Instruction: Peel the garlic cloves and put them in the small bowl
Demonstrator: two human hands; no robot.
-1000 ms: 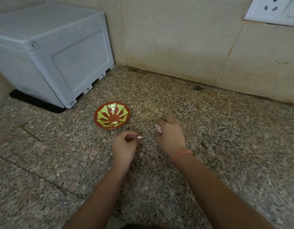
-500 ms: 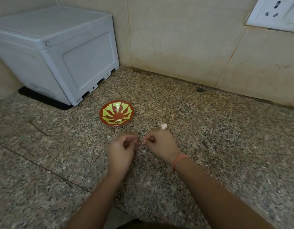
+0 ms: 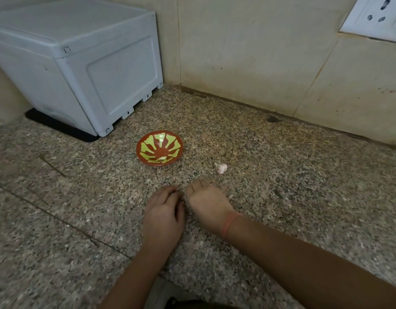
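The left hand (image 3: 163, 214) and right hand (image 3: 207, 202) rest knuckles-up, fingers curled; whether they grip anything I cannot tell. A pale papery garlic piece (image 3: 221, 167) lies at their 1 o'clock, the red-and-green painted small bowl (image 3: 159, 148) at 11 o'clock

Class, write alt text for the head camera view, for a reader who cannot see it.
A left hand and right hand are close together, fingers curled, over a speckled counter; anything held is hidden. Beyond them stand a small red-and-green bowl and, to its right, a garlic piece.

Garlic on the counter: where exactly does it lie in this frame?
In the head view the garlic lies on the granite counter, right of the small bowl and just beyond the right hand, touching neither.
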